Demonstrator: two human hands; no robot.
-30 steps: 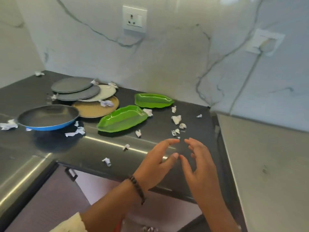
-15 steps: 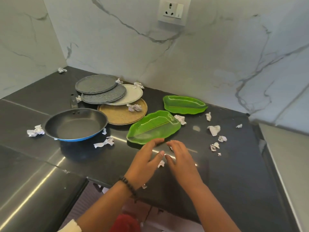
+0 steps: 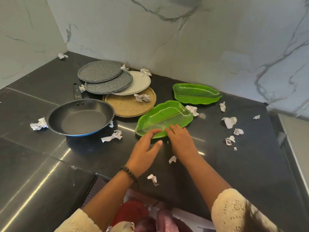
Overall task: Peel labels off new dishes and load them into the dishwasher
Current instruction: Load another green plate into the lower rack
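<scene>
A green leaf-shaped dish (image 3: pixel 164 117) lies on the black counter (image 3: pixel 234 173), with a second green leaf dish (image 3: pixel 197 93) behind it near the wall. My left hand (image 3: pixel 144 152) reaches its fingertips to the near rim of the closer dish, thumb spread apart. My right hand (image 3: pixel 181 141) lies beside it, fingers straight and touching the same rim. Neither hand grips anything. Left of the dishes sit overlapping round plates: two grey speckled (image 3: pixel 100 71), one cream (image 3: pixel 140 81), one tan (image 3: pixel 127 104). A dark frying pan (image 3: pixel 80 118) stands at the left.
Several crumpled label scraps litter the counter, among them one (image 3: pixel 229 122) at the right, one (image 3: pixel 112 136) by the pan and one (image 3: pixel 153 179) near the front edge. Marble walls (image 3: pixel 167 39) close the corner behind.
Both hands moved forward and left across the counter to the near green leaf dish and now touch its rim. My view shifted left and down.
</scene>
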